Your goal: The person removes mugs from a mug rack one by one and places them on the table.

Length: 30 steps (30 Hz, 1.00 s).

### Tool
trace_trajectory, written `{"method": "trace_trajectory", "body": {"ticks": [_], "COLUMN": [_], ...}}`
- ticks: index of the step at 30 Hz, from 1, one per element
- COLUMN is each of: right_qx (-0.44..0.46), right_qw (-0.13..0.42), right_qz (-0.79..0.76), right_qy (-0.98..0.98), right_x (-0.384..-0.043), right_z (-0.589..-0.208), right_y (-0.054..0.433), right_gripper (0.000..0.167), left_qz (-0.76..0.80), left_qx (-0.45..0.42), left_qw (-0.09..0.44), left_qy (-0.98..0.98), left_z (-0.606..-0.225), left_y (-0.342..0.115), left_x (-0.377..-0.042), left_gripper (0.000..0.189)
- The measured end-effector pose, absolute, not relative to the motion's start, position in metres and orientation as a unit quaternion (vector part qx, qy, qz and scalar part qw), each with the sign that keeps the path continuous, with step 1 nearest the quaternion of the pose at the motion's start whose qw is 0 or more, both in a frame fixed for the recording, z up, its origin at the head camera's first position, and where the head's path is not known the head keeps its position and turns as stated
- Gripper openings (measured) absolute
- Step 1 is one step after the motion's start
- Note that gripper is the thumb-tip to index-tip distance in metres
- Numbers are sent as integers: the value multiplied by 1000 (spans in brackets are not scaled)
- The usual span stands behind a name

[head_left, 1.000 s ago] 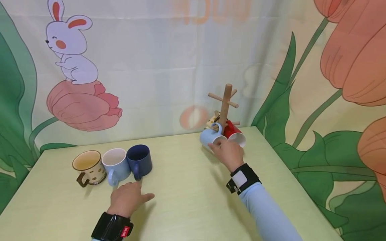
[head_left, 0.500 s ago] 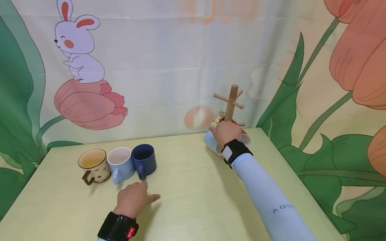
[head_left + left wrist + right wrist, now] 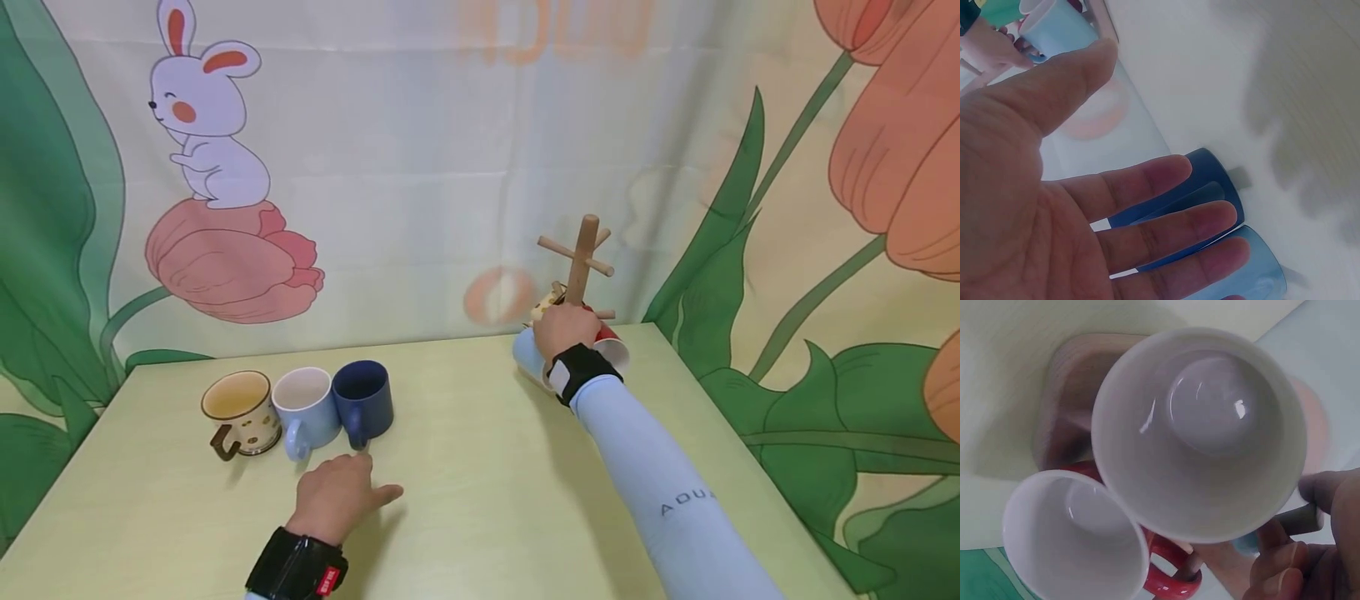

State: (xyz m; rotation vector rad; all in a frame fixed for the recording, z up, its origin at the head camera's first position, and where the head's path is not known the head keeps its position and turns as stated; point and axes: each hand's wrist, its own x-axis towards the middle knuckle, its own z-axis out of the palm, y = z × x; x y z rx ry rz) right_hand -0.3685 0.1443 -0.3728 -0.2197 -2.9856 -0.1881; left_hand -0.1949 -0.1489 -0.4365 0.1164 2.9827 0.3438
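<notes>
At the wooden mug rack (image 3: pixel 581 260), my right hand (image 3: pixel 564 330) grips a light blue mug (image 3: pixel 527 353) by its handle, its fingers curled near a peg. The mug lies on its side, with its white inside (image 3: pixel 1191 444) facing the right wrist camera. Beside it hangs a red mug (image 3: pixel 611 346), its red handle (image 3: pixel 1175 575) around another peg. My hand hides much of both handles in the head view. Above the table, my left hand (image 3: pixel 336 497) holds nothing; its fingers are extended and the thumb spread, just in front of a dark blue mug (image 3: pixel 369 398).
Left of the dark blue mug stand a second light blue mug (image 3: pixel 313 408) and a cream patterned mug (image 3: pixel 251 417), all upright in a row. Another cream mug (image 3: pixel 543 303) hangs behind the rack's post. A printed curtain (image 3: pixel 405 183) rises behind the table (image 3: pixel 465 467).
My right hand has moved from the light blue mug's rim up to its handle, then stayed there. The left hand keeps its place; the whole view has shifted slightly.
</notes>
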Motion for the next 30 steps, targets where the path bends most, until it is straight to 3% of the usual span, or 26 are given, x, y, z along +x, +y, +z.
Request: {"method": "trace_trajectory", "body": {"ticks": [5, 17, 30], "right_qx": [-72, -41, 8], "right_qw": [60, 59, 62], "right_qz": [-57, -66, -16], "right_qy": [-994, -995, -998], "right_x": [-372, -367, -356], "right_z": [-378, -379, -383], "right_y": [142, 147, 173], "right_gripper": [32, 39, 32], "left_qz": [123, 116, 119], "left_qx": [43, 44, 54], "left_qw": [62, 60, 68], "left_qy": [990, 990, 989], "left_z": [-437, -435, -438], "left_y": [-149, -146, -139], "left_x": [-192, -192, -194], "left_gripper": [51, 50, 49]}}
